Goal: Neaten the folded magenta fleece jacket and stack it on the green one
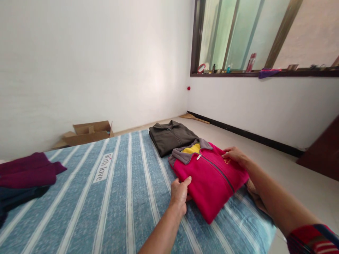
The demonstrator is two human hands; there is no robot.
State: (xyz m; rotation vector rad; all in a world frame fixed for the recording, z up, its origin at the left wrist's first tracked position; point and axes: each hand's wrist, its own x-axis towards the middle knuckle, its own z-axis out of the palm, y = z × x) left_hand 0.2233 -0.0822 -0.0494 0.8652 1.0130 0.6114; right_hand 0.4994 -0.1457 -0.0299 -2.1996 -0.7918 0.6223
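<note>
A folded bright pink zip jacket (212,176) with a grey collar and yellow lining lies on the blue striped mattress (116,197). My left hand (179,192) grips its near left edge, thumb on top. Resting flat on the far right side of the jacket is my right hand (234,155). A folded dark grey jacket (171,137) lies just behind the pink one, partly under its collar.
Maroon and dark clothes (25,176) lie heaped at the mattress's left edge. An open cardboard box (88,132) sits on the floor by the far wall. Bottles and small items line the window sill (251,72). A brown cloth (255,197) shows under my right forearm.
</note>
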